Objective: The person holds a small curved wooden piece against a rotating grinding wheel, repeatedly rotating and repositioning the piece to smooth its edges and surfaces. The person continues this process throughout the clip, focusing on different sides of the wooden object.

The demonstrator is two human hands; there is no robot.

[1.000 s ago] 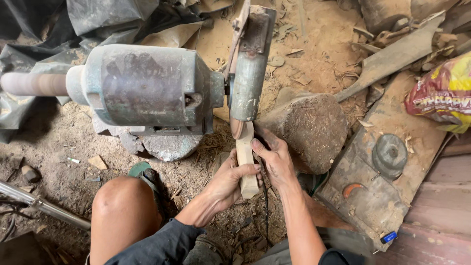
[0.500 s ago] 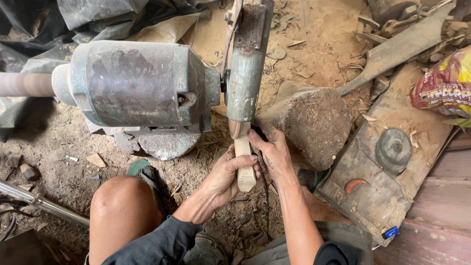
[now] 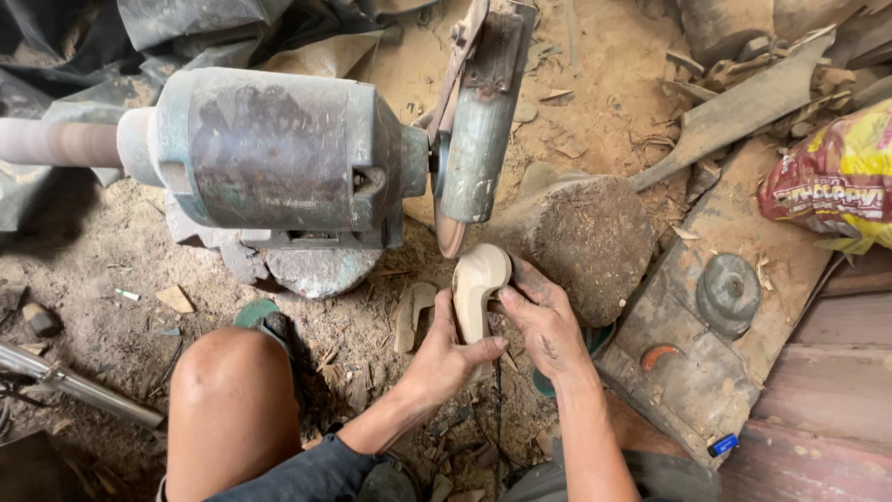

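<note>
The pale carved wooden piece (image 3: 476,290), seemingly light, stiff and best held by its narrow lower end, sat clamped between the left hand (image 3: 444,358) and right hand (image 3: 544,321), just below the grinder disc (image 3: 446,200).

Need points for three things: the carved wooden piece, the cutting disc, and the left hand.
carved wooden piece (image 3: 478,279): head view, on its pale rounded upper end.
cutting disc (image 3: 448,237): head view, on the lower edge of the thin blade below the guard.
left hand (image 3: 444,358): head view, on the back of the hand gripping the piece's lower part.
</note>
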